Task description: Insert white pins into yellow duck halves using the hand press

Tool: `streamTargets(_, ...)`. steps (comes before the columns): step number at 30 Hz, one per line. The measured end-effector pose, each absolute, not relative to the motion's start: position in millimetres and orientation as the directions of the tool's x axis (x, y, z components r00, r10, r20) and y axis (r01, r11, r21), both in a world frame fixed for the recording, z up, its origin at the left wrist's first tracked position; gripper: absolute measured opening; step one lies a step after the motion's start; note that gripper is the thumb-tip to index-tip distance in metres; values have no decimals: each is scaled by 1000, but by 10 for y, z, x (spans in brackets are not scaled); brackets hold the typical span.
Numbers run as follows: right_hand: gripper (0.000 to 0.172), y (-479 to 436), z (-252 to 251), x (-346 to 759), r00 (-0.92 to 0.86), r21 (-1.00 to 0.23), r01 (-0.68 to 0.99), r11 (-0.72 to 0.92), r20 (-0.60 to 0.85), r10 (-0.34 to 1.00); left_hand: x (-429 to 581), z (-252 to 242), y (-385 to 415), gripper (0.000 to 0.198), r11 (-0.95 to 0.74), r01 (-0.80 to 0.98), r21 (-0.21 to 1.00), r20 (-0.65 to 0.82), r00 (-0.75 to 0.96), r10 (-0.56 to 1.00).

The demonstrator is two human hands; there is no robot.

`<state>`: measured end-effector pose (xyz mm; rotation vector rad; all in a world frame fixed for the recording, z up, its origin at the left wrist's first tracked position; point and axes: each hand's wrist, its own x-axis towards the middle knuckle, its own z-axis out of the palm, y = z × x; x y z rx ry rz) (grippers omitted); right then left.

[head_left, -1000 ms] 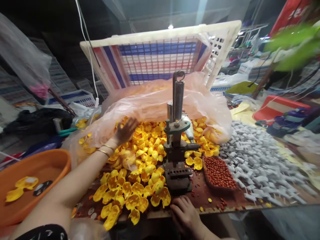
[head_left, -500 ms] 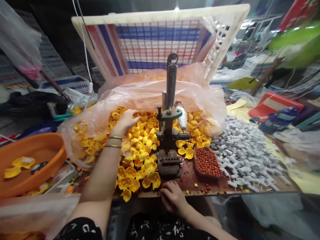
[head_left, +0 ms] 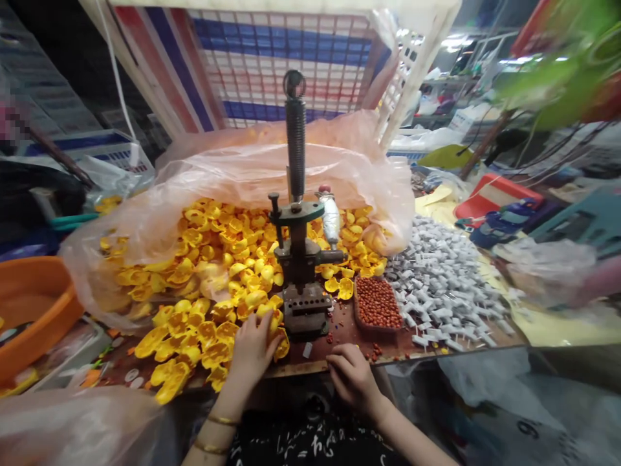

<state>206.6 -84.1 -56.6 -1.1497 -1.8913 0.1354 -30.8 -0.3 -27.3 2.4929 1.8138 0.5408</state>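
Observation:
My left hand (head_left: 255, 346), with two gold bangles on the wrist, is at the near edge of a pile of yellow plastic shells (head_left: 218, 343). Its thumb and fingers are apart and touch shells beside the press. At the table's front edge, my right hand (head_left: 354, 375) has its fingers curled; what they hold, if anything, is hidden. Between and beyond the hands stands a dark hand press (head_left: 298, 259) with a spring column and a block with a row of holes. A small pale grey piece (head_left: 307, 350) lies before its base.
Right of the press are a tray of small red-brown beads (head_left: 378, 303) and a heap of grey pieces with thin pins (head_left: 441, 285). A clear plastic bag (head_left: 223, 162) of shells lies behind, below a tilted white crate (head_left: 422, 84). An orange basin (head_left: 43, 291) stands left.
My left hand has come back toward me from deep in the shells to the front of the press. More shells lie at the front left. The small grey piece now shows; the view has shifted.

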Motion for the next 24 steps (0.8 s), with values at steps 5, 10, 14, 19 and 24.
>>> streamTargets(5,22,-756,-434,2393,-51,-470,723,506,694,718,-480,-534,62,38,-493,860,133,421,401,814)
streamTargets(10,13,-367,-332,3237,137,-443,857,263,689,712,-861,-575,211,34,-621,782,52,536,503,678)
streamTargets(14,14,110,-395,3961,303,-445,895,-13,586,752,-1096,-570,231,32,-638,766,83,590,478,651)
streamTargets(19,11,516,-555,4240,341,-483,874,-50,537,772,-1157,-413,194,30,-484,798,360,619,184,764)
streamTargets(24,15,519,-523,4231,377,-546,837,-36,528,761,-872,-84,159,46,-255,628,735,568,-365,738)
